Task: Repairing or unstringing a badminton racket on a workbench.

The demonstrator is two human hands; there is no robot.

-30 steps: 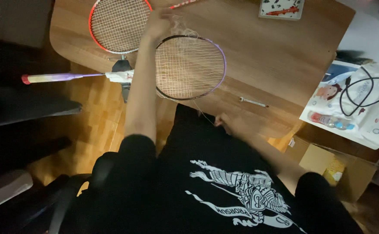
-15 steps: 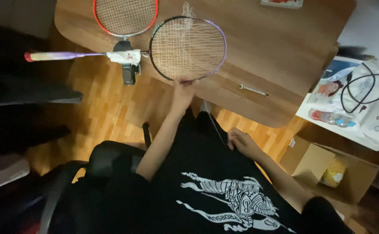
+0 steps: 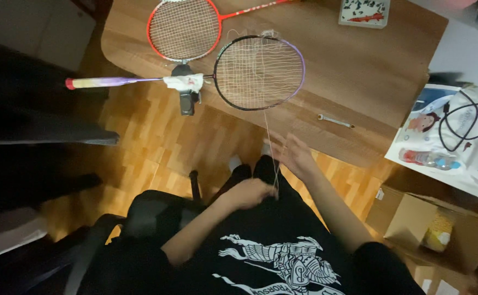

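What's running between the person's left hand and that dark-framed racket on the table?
In the head view, a thin pale string stretches from the dark-framed racket down to the left hand, passing the right hand; beneath it lie table edge and floor.

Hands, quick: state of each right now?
Left hand: closed, pinching the racket string that runs down from the purple-framed racket.
Right hand: fingers spread open beside the string; contact cannot be told.

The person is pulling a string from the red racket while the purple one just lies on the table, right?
Not quite. The head view shows the string running from the purple racket, clamped at the table edge, down to the left hand, with the right hand beside it. The red racket is the one just lying on the table.
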